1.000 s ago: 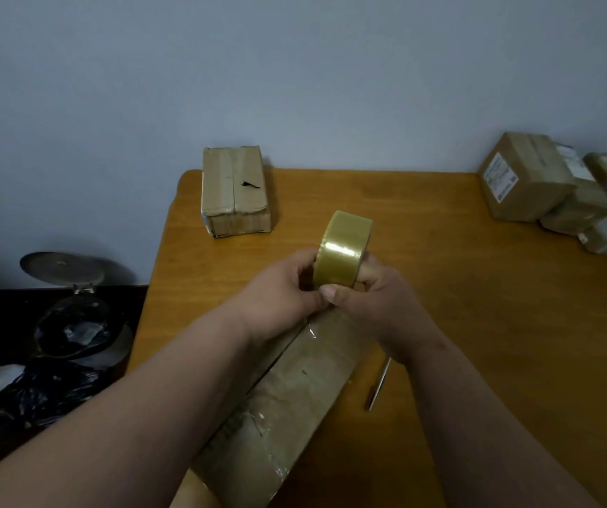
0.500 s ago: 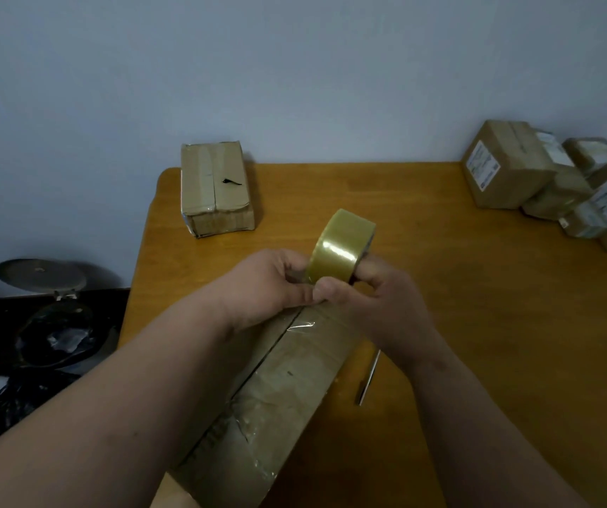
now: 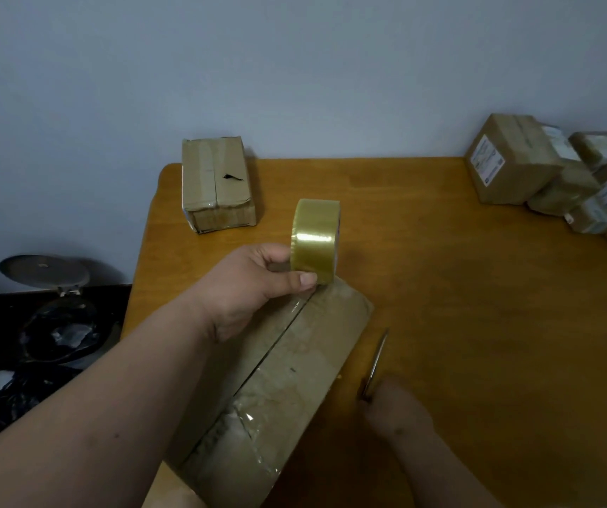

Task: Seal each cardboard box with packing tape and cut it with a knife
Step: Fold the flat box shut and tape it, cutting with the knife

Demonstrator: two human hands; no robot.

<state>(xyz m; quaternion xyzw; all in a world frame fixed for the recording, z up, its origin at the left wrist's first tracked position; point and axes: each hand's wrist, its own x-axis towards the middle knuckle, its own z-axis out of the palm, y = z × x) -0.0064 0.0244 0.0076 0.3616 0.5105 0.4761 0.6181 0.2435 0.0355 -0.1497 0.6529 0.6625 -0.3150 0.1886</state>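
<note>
A long cardboard box (image 3: 294, 379) lies slanted on the wooden table (image 3: 459, 306), with clear tape along its top seam. My left hand (image 3: 250, 287) grips the yellowish packing tape roll (image 3: 314, 240) upright at the box's far end, thumb pressed on the roll's lower edge. A strip of tape runs from the roll down onto the box. A slim metal knife (image 3: 377, 361) lies on the table to the right of the box. My right hand (image 3: 397, 412) is blurred and covers the knife's near end; its fingers cannot be made out.
A small taped cardboard box (image 3: 215, 177) stands at the table's far left corner. Several labelled boxes (image 3: 510, 159) are stacked at the far right. An open pedal bin (image 3: 52, 324) with a black bag stands on the floor to the left of the table.
My right hand has let go of the tape roll and dropped to the knife's near end. My left hand alone holds the roll now, thumb on its lower edge.
</note>
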